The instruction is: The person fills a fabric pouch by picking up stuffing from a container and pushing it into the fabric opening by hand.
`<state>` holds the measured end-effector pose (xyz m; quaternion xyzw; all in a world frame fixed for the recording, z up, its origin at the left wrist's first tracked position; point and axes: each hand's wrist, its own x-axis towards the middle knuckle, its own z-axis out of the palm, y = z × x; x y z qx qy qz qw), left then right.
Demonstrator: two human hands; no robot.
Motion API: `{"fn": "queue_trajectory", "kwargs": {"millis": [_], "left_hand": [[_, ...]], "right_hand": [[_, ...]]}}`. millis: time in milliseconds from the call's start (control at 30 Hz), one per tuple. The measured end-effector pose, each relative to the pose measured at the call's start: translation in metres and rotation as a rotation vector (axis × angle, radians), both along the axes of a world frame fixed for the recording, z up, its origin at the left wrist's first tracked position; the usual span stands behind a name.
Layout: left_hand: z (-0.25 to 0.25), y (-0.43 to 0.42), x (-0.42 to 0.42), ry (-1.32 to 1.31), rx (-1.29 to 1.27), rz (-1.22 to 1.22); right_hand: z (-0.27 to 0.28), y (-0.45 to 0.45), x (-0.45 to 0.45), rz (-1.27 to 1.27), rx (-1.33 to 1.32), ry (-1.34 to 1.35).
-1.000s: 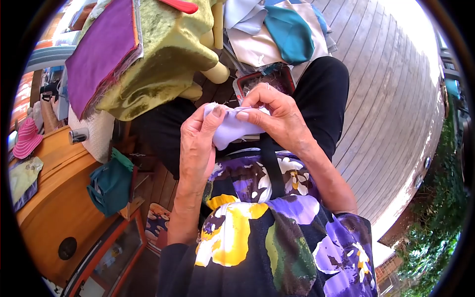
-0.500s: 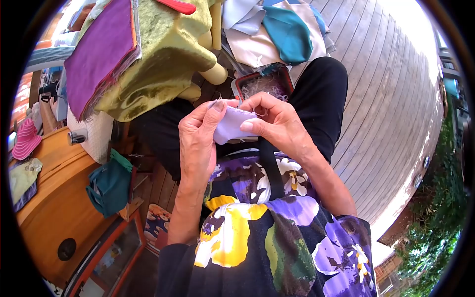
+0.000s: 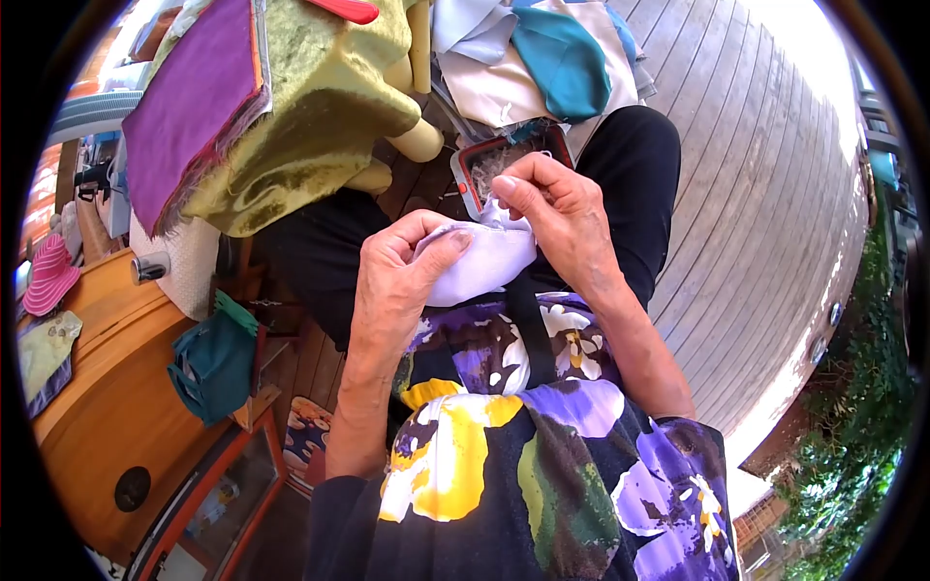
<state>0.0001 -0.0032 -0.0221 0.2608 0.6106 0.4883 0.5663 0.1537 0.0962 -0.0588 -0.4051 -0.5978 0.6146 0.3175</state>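
Observation:
A piece of pale lavender fabric (image 3: 480, 269) is held over my lap. My left hand (image 3: 399, 263) is closed on its left end, thumb on top. My right hand (image 3: 572, 218) pinches at the far edge, where a bit of the fabric rises toward the fingertips; whether a loose thread is between them I cannot make out. Just beyond the hands, between my knees, stands a red-rimmed box (image 3: 465, 179) with a tangle of pale threads (image 3: 492, 167) in it, partly hidden by my right hand.
Olive velvet cloth (image 3: 320, 126) and purple fabric (image 3: 194, 116) drape at the upper left, with a red-handled object (image 3: 349, 11) on top. Teal fabric (image 3: 562, 63) lies on a stack of cloth ahead. A teal bag (image 3: 213, 368) hangs at left by the wooden furniture. Decking (image 3: 746, 194) spans the right.
The lavender fabric now shows a larger, spread face. My right hand has lifted slightly and turned, pinching at the far edge. My left hand keeps hold, a little lower.

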Motion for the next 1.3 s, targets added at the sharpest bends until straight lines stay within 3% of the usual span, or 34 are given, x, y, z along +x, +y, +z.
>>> {"fn": "queue_trajectory", "kwargs": {"millis": [300,400,467,533,600,667,733,800,900,1100,1200,1300], "left_hand": [[0.002,0.002,-0.002,-0.050,-0.008,0.028],[-0.001,0.004,0.001,-0.097,0.034,0.078],[-0.003,0.005,0.000,-0.134,0.050,0.102],[-0.007,0.005,-0.005,-0.119,0.050,0.070],[-0.007,0.004,-0.006,-0.102,0.048,0.042],[-0.002,0.004,-0.007,0.101,0.096,0.003],[-0.005,0.004,-0.008,0.103,0.110,0.031],[-0.006,0.004,-0.006,0.101,0.125,0.056],[-0.002,0.005,-0.001,0.069,0.128,0.088],[-0.003,0.002,-0.002,0.168,0.123,0.090],[-0.002,0.001,-0.004,0.186,0.110,0.104],[-0.002,0.002,-0.004,0.217,0.108,0.083]], "right_hand": [[0.000,0.014,0.005,0.018,-0.358,0.424],[-0.009,0.016,0.008,0.012,-0.358,0.423],[-0.003,0.009,0.000,0.070,-0.213,0.426],[-0.006,0.003,0.002,0.252,-0.222,0.422],[-0.013,0.009,0.007,0.481,-0.056,0.208],[-0.011,0.010,0.007,0.448,-0.011,0.138],[-0.009,0.008,0.006,0.414,0.034,0.068],[-0.009,0.003,0.005,0.399,-0.294,0.292],[-0.009,-0.003,0.001,0.367,-0.458,0.495],[0.000,0.001,0.006,0.391,-0.400,0.247],[0.001,-0.006,0.000,0.280,-0.483,0.460],[0.003,-0.008,-0.003,0.283,-0.478,0.402]]}}
